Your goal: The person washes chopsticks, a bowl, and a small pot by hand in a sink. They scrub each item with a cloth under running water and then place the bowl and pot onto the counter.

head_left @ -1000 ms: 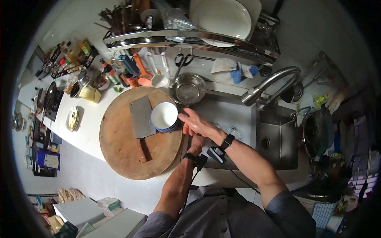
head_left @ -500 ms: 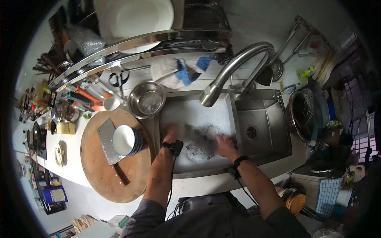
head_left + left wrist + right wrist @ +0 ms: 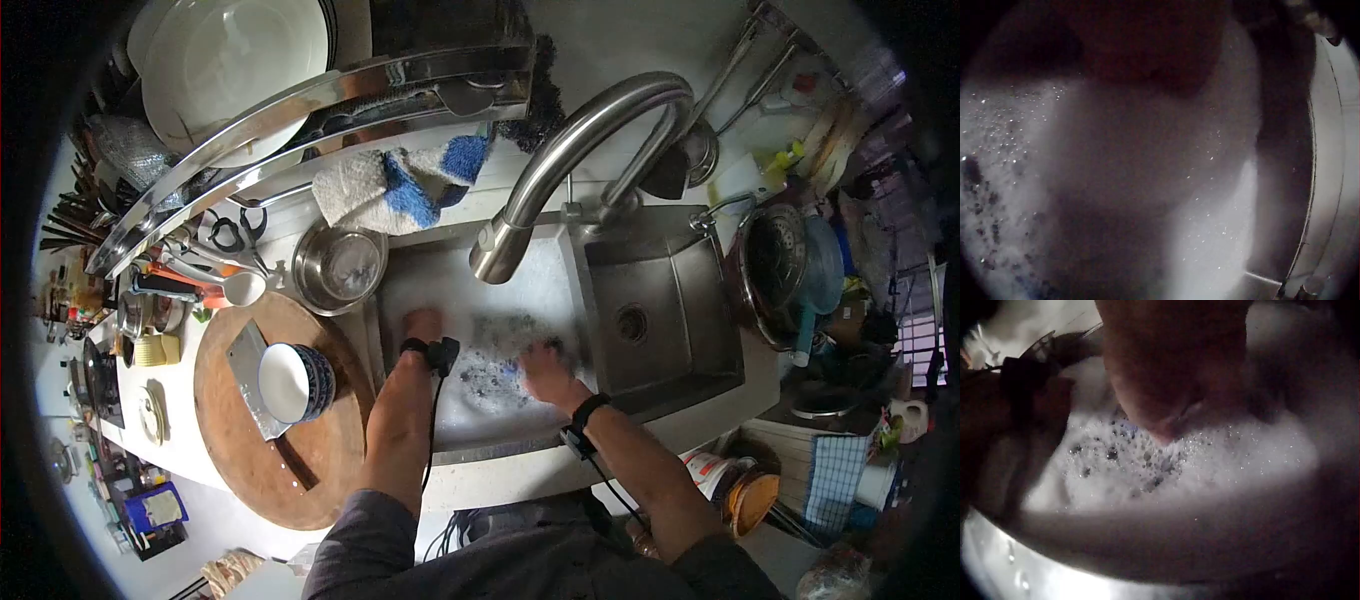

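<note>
Both hands are down in the soapy water of the left sink basin [image 3: 470, 425]. Foam covers the fingers of my left hand [image 3: 423, 322], at the basin's left side. My right hand [image 3: 545, 372] dips into the suds [image 3: 1147, 462] farther right, its fingertips sunk in bubbles. A small bit of blue [image 3: 510, 368] shows in the foam beside it; what it belongs to is hidden. Left of the basin, a stack of white bowls [image 3: 288, 383] with blue-patterned outsides rests on its side on a round wooden chopping board [image 3: 225, 440], against a cleaver [image 3: 250, 375].
A steel faucet [image 3: 580, 135] arches over the basin. The smaller sink compartment [image 3: 650, 285] lies to the right. A steel bowl [image 3: 342, 268] stands at the back left corner, below a blue and white cloth [image 3: 405, 190]. A dish rack [image 3: 330, 95] holding plates runs along the wall.
Both hands have moved from beside the bowls into the sink water and spread apart. The right hand has since shifted slightly left. The head view has swung toward the sink.
</note>
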The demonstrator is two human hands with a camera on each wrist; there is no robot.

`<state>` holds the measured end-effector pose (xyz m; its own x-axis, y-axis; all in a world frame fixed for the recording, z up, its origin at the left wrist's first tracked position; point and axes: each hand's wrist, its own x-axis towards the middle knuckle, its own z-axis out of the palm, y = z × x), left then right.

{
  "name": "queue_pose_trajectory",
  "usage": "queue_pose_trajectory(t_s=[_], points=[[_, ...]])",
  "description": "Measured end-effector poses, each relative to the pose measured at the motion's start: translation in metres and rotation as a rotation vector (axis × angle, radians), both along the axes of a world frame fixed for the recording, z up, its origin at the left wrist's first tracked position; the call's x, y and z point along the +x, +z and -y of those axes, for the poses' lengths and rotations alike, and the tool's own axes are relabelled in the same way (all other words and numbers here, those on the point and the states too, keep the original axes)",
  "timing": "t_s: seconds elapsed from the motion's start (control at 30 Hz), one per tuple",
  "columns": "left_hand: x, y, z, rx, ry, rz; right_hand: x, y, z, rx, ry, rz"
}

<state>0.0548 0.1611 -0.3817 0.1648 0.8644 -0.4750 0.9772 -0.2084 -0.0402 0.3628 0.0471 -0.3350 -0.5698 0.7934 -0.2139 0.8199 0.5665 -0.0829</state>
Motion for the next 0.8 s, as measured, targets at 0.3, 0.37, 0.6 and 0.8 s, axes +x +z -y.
queue_pose_trajectory(t_s=[0.3, 0.37, 0.6, 0.8], points=[[0.004, -0.055, 0.06, 0.092, -0.205, -0.289, -0.025, 0.069, -0.032, -0.07, -0.239, -0.121], [0.002, -0.079, 0.069, 0.16, -0.139, -0.207, -0.019, 0.065, -0.04, -0.24, -0.152, -0.055], [-0.007, -0.124, 0.068, 0.429, 0.092, 0.104, -0.012, 0.045, -0.029, -0.553, -0.119, 0.065], [0.001, -0.01, 0.069, 0.706, 0.166, 0.491, -0.007, 0.051, -0.036, -0.529, -0.165, 0.118]])
